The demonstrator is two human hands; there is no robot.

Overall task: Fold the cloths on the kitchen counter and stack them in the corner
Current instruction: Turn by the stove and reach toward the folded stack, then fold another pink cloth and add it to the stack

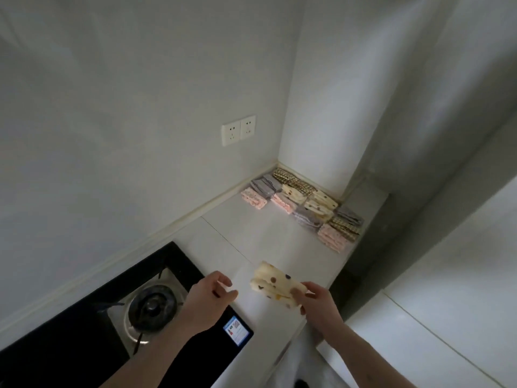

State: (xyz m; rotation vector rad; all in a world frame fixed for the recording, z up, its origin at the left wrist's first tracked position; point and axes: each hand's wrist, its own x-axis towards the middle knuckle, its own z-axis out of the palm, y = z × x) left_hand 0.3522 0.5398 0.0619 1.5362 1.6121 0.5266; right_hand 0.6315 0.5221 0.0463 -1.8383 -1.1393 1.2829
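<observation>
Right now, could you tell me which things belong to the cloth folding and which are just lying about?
Job:
spotted cloth, pinched by the right hand
folded cloths in the corner
left hand, holding nothing

Lying about:
gas burner
wall sockets

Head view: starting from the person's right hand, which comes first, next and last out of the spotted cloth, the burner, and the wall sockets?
Measured from the right hand:
1. Spotted cloth: pinched in that hand, above the counter.
2. Burner: to the left, beyond the left hand, set in the black stove.
3. Wall sockets: farthest, up on the wall behind the counter.
</observation>
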